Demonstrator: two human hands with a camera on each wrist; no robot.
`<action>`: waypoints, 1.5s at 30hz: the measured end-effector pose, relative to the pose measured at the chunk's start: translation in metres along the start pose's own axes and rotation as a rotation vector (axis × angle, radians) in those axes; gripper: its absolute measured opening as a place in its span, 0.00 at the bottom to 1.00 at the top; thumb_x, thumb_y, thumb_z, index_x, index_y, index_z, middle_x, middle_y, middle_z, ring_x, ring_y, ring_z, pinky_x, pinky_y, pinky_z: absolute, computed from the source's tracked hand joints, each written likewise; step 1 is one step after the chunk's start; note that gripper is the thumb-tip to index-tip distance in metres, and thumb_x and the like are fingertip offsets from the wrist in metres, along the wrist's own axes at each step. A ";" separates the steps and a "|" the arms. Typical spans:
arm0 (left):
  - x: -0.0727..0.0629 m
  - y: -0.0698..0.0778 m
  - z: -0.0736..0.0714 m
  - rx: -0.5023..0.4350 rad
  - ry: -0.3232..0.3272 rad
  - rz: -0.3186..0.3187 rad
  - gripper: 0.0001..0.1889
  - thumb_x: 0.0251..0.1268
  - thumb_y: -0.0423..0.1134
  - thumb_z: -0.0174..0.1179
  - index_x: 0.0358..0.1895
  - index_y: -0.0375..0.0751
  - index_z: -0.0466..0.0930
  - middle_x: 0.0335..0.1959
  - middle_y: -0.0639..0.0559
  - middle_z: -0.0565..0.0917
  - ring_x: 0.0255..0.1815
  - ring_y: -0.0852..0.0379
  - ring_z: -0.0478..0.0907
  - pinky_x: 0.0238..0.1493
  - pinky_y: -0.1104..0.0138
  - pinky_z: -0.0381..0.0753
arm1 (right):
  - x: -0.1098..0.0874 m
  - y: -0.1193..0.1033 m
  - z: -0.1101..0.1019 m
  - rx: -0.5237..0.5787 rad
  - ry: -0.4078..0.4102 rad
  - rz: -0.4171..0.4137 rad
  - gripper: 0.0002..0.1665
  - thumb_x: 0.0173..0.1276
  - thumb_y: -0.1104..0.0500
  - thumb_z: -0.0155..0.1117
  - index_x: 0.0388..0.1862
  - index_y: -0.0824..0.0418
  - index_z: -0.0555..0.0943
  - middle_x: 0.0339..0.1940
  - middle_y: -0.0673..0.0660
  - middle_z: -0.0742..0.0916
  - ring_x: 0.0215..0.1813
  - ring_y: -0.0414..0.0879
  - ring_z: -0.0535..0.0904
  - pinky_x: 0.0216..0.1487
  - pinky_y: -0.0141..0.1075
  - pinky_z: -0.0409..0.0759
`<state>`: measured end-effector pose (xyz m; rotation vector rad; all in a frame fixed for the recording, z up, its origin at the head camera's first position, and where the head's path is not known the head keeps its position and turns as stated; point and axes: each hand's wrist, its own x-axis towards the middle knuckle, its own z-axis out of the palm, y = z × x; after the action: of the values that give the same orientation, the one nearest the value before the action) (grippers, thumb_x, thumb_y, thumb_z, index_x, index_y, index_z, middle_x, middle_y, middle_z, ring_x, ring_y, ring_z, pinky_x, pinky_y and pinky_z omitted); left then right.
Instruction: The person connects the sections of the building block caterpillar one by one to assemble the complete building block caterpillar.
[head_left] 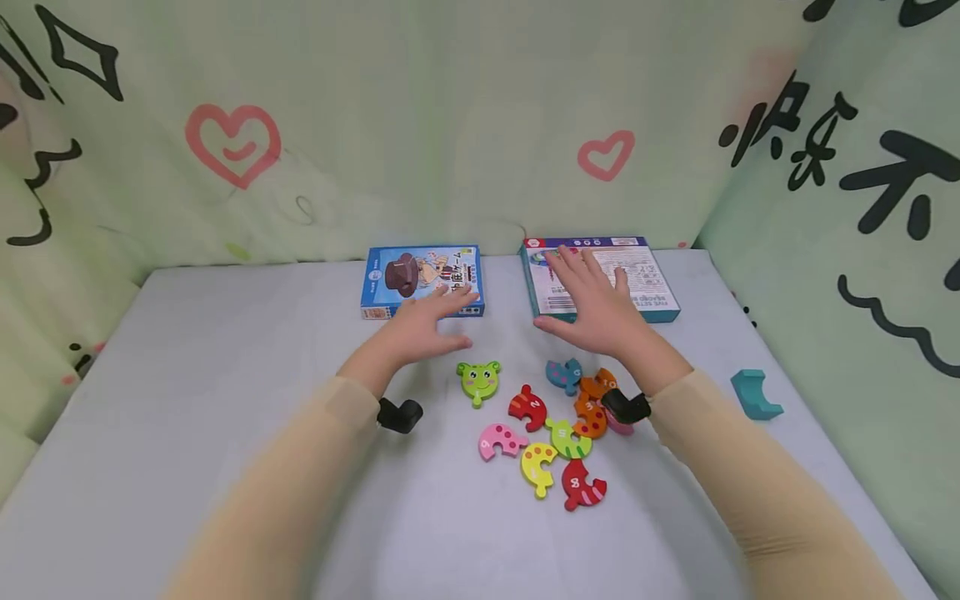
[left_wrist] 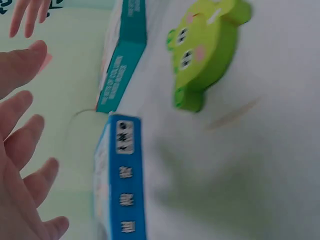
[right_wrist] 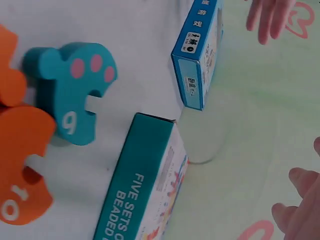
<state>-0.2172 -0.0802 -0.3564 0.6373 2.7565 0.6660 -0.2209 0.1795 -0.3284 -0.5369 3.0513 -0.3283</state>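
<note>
My left hand (head_left: 420, 332) is held over the table with fingers spread, its fingertips overlapping the blue box (head_left: 422, 282) in the head view. Likewise spread and holding nothing, my right hand (head_left: 592, 308) overlaps the white and teal box (head_left: 637, 279). Nearer me lies a green frog-head piece (head_left: 478, 380). Right of it is a loose cluster of curved, numbered wooden pieces: a teal one with a 9 (right_wrist: 82, 90), an orange one with a 10 (right_wrist: 25, 165), a pink one (head_left: 501, 440), a yellow one (head_left: 537, 467) and several in red, green and orange.
A lone teal curved piece (head_left: 756, 395) lies near the right edge of the white-covered table (head_left: 225, 400). Behind the boxes hangs a pale green curtain (head_left: 450, 125) with hearts and black writing, and it continues along both sides.
</note>
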 end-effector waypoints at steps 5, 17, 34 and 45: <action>-0.007 -0.003 0.025 -0.050 -0.101 -0.058 0.33 0.58 0.52 0.56 0.68 0.66 0.56 0.72 0.54 0.55 0.73 0.44 0.46 0.67 0.41 0.46 | -0.026 0.009 0.009 0.041 -0.046 -0.026 0.56 0.52 0.31 0.58 0.73 0.47 0.44 0.75 0.55 0.48 0.75 0.58 0.36 0.62 0.70 0.33; -0.016 -0.011 0.061 -0.078 -0.136 -0.061 0.28 0.57 0.47 0.57 0.64 0.64 0.65 0.67 0.63 0.65 0.74 0.53 0.47 0.70 0.47 0.45 | -0.076 0.027 0.029 0.162 -0.095 -0.060 0.54 0.53 0.43 0.66 0.73 0.51 0.48 0.75 0.56 0.53 0.74 0.61 0.42 0.62 0.70 0.37; -0.012 -0.024 0.074 -0.121 -0.029 0.047 0.28 0.56 0.47 0.58 0.63 0.55 0.67 0.66 0.56 0.67 0.71 0.55 0.54 0.72 0.49 0.39 | -0.090 0.009 0.056 0.276 -0.135 -0.115 0.53 0.50 0.45 0.69 0.72 0.52 0.53 0.74 0.55 0.56 0.73 0.58 0.48 0.64 0.67 0.47; -0.010 -0.026 0.075 -0.093 -0.054 0.045 0.29 0.55 0.49 0.60 0.63 0.54 0.67 0.69 0.59 0.62 0.73 0.53 0.49 0.71 0.48 0.39 | -0.076 -0.003 0.061 0.320 -0.189 -0.131 0.48 0.54 0.47 0.67 0.71 0.47 0.54 0.74 0.50 0.55 0.73 0.51 0.53 0.58 0.51 0.72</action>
<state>-0.1938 -0.0769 -0.4329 0.6890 2.6509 0.7705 -0.1442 0.1899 -0.3882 -0.7009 2.7125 -0.7101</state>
